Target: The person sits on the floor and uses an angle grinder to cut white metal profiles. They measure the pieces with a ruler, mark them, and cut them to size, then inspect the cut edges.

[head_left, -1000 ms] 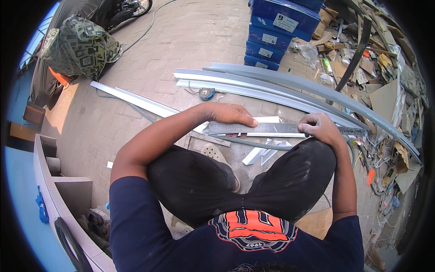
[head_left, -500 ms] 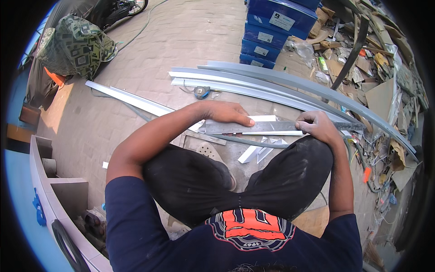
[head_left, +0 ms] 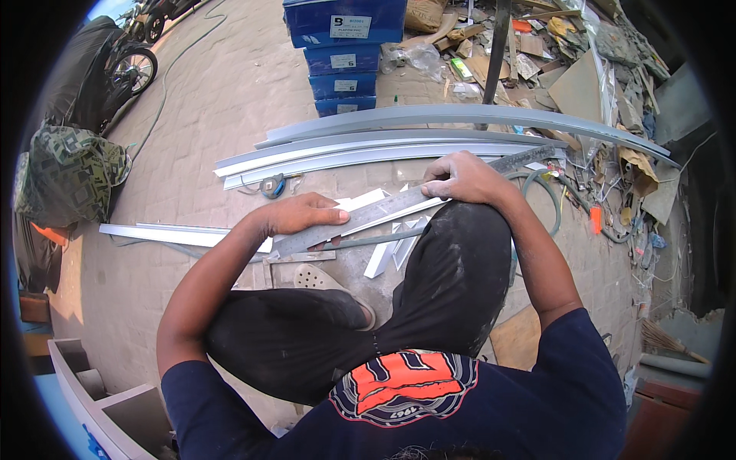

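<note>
A long grey steel ruler (head_left: 387,205) lies slanted across white angled profiles (head_left: 362,200) in front of my knees. My left hand (head_left: 305,215) is closed round its left part, with the thumb on top and the fingertips hidden underneath. My right hand (head_left: 464,178) pinches the ruler farther right, just beyond my right knee. Below the ruler are short white profile offcuts (head_left: 379,259), and a grey hose (head_left: 360,242) passes between. A blue tape measure (head_left: 272,186) sits on the paving beyond my left hand.
Long grey and white metal profiles (head_left: 429,119) stretch across the paving ahead. Blue boxes (head_left: 343,57) are stacked behind them. Rubble and scrap (head_left: 563,69) fill the far right. At the left are a patterned cover (head_left: 73,172) and a motorcycle wheel (head_left: 132,70).
The head view has turned, so the surroundings sit farther left and the ruler appears more slanted, its right end higher. Both hands still hold the ruler.
</note>
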### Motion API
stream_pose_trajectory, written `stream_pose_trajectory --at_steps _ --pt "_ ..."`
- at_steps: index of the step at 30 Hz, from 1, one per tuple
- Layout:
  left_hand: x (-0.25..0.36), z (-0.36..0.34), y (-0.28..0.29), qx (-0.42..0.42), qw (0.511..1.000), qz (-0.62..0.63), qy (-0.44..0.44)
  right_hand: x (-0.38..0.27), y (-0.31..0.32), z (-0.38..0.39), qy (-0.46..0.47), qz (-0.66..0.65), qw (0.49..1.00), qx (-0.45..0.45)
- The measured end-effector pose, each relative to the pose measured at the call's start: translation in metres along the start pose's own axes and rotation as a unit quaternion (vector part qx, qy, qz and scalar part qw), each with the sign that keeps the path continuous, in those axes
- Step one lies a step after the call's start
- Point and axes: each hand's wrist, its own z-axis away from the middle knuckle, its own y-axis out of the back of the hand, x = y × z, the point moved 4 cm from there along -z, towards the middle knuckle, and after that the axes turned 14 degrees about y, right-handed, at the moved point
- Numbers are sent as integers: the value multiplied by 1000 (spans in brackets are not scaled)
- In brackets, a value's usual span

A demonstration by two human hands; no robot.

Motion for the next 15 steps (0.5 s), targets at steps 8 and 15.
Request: stream_pose_trajectory --at_steps 8,15 --pt "6 3 -1 7 1000 2 -1 -2 1 2 8 -28 1000 3" --pt "0 -4 8 -3 1000 4 -10 3 -4 -2 49 4 998 40"
